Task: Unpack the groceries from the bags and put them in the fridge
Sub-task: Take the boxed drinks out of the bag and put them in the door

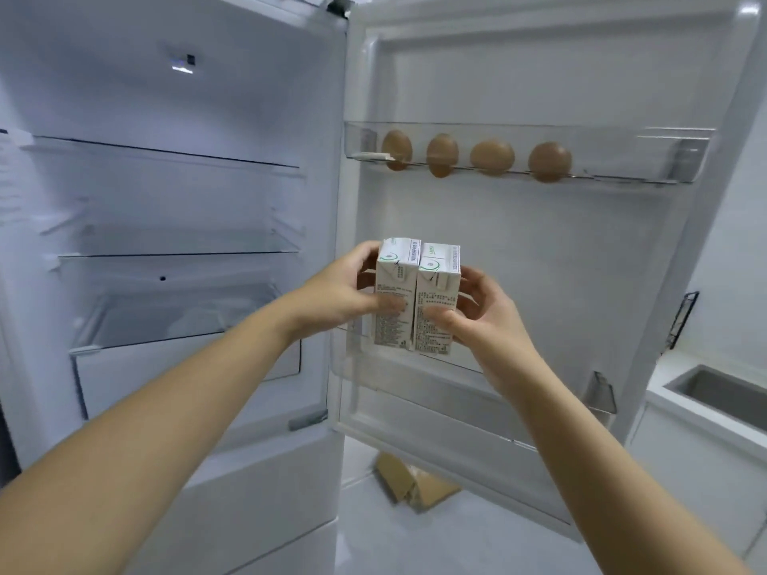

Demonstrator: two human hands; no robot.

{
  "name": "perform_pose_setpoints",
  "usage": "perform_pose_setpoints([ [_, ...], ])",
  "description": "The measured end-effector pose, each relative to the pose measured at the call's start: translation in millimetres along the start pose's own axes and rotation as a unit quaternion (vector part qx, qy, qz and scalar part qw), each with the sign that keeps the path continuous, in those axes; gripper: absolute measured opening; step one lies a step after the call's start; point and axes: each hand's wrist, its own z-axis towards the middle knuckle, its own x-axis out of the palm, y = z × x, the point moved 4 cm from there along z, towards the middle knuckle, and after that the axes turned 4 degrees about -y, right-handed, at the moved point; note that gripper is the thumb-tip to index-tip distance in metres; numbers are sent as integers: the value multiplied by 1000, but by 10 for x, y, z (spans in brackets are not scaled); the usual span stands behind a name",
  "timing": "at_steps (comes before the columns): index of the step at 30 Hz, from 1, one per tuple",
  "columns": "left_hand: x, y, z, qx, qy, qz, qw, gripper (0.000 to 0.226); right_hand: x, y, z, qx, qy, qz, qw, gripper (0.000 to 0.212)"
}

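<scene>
Two small white milk cartons with green logos stand side by side in front of the open fridge door. My left hand grips the left carton, thumb on its front. My right hand grips the right carton the same way. Both cartons are upright and touching, held just above the lower clear door shelf. Several brown eggs sit in the upper door shelf.
The fridge interior on the left shows glass shelves and a drawer with nothing visible on them. A brown paper bag lies on the floor under the door. A white counter with a sink stands at the right.
</scene>
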Motion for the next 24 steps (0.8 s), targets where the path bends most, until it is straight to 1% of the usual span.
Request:
perform_pose_setpoints([
  [4, -273, 225, 348, 3, 23, 51, 998, 69, 177, -142, 325, 3, -14, -17, 1000, 59],
  [7, -385, 426, 541, -8, 35, 63, 997, 60, 269, -298, 505, 11, -28, -41, 999, 57],
  [10, -423, 631, 668, -16, 36, 76, 996, 61, 286, -438, 606, 23, -42, -73, 996, 57],
  [14, -386, 797, 735, -15, 60, 106, 992, 63, 294, -580, 625, 52, -53, -108, 991, 56],
  [16, -373, 845, 746, -19, 74, 120, 990, 62, 314, -636, 612, 69, -49, -121, 989, 55],
  [20, -371, 950, 745, -43, 118, 157, 980, 60, 360, -698, 621, 105, -26, -169, 980, 61],
  [24, -358, 1046, 751, -68, 142, 189, 969, 58, 381, -797, 630, 141, -7, -196, 970, 57],
])
